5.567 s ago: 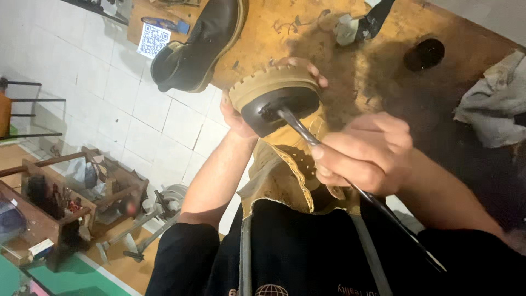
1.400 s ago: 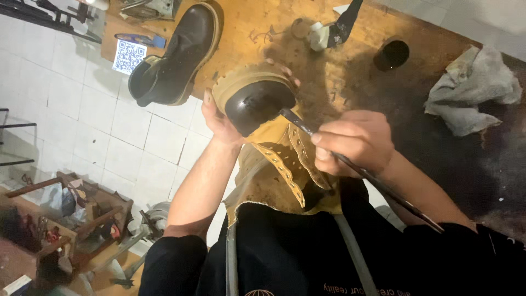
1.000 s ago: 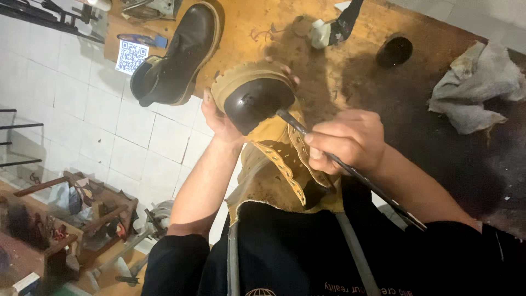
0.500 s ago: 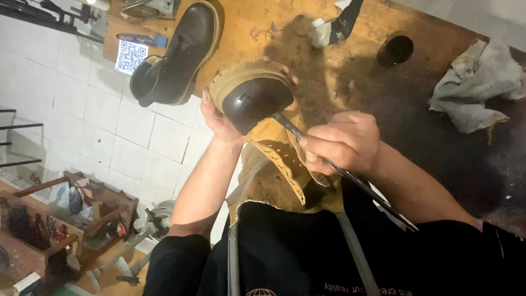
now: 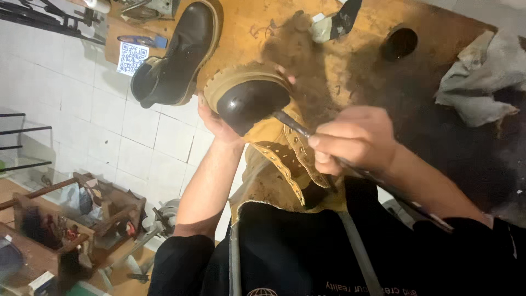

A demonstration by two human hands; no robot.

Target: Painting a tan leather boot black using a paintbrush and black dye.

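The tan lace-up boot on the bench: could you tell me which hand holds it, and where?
The left hand grips the tan lace-up boot at its toe end, fingers around the sole edge. The right hand holds a thin dark brush by its handle.

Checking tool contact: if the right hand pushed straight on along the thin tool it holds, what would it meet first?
Most likely the dark toe of the tan boot, where the thin tool in the right hand already points; depth is unclear.

label: white square code card (image 5: 133, 58) | on bench edge, beside dark boot (image 5: 178, 55) | possibly laminated
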